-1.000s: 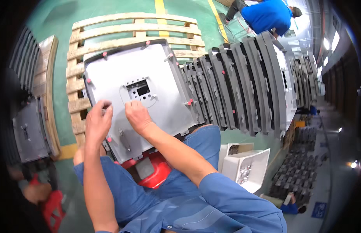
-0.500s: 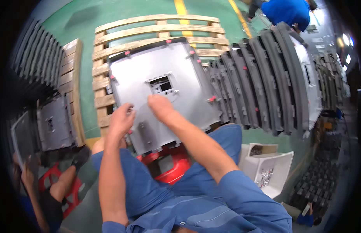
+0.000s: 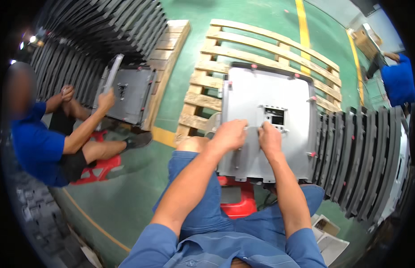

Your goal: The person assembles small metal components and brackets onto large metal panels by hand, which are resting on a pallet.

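A large silver-grey panel [image 3: 266, 161] with a dark raised rim rests in front of my knees, its far part over a wooden pallet. Pink-red pieces sit along its rim, and a rectangular cut-out [image 3: 276, 118] shows dark parts inside. Over the panel's left half my left hand [image 3: 230, 135] is closed, fingertips pinched together. Just below and left of the cut-out, my right hand [image 3: 270, 137] is closed too, its fingers curled near the panel's surface. Anything in either hand is too small or hidden to name.
Beyond the panel lies the wooden pallet [image 3: 216, 66]. A row of similar dark panels [image 3: 357, 154] stands upright at right. Under the panel is a red stool [image 3: 243, 206]; white bins [image 3: 329, 243] stand lower right. At left a seated co-worker [image 3: 37, 143] grips another panel [image 3: 132, 96].
The view has swung left, so the panel appears further right and the co-worker shows more fully. My right hand has shifted from below the cut-out's left corner to just beside it.
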### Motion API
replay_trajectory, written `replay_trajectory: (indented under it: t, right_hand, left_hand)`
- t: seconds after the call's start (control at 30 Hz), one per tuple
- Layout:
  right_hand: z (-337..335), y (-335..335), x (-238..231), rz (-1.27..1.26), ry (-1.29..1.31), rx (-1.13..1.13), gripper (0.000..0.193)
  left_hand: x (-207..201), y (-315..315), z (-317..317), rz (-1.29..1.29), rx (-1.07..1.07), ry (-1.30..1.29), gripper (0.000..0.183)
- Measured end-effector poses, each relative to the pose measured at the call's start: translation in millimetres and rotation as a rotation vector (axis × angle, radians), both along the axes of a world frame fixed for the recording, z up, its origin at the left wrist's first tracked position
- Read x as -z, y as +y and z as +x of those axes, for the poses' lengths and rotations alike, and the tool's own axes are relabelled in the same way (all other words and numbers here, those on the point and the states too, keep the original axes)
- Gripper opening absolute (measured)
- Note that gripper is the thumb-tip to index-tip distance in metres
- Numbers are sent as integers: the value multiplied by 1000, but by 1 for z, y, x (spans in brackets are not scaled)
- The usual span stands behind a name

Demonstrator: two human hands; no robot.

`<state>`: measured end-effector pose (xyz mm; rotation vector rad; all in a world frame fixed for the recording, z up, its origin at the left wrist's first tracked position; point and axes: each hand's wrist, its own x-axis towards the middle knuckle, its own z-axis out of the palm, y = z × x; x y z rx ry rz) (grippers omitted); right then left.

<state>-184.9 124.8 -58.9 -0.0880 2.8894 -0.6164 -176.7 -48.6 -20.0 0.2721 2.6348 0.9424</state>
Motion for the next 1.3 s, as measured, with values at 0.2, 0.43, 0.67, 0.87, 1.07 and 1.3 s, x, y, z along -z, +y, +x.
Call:
replay_trajectory:
  t: [0.2, 0.43, 0.67, 0.87, 1.07, 1.3]
  right_hand:
    - [4, -18, 12, -19, 46, 94, 14]
    - [2, -6, 28, 4, 157, 13, 20]
    - [-3, -7, -2, -69, 8, 33, 16]
    - [-6, 0, 8, -79, -64, 75, 18]
    - [-2, -6, -10, -65, -144, 130, 24]
    - [7, -6, -1, 285, 89, -178, 20]
  left_hand:
    - [-20, 0, 3, -50, 109, -131, 20]
    - [-15, 11, 4, 25, 62, -130, 29]
    - [-24, 5, 1, 76, 57, -114, 31]
    - [-26, 4, 1, 97, 72, -104, 28]
    - [-19, 4, 1, 122, 35, -27, 25]
    - [-18, 11, 4, 97, 55, -40, 20]
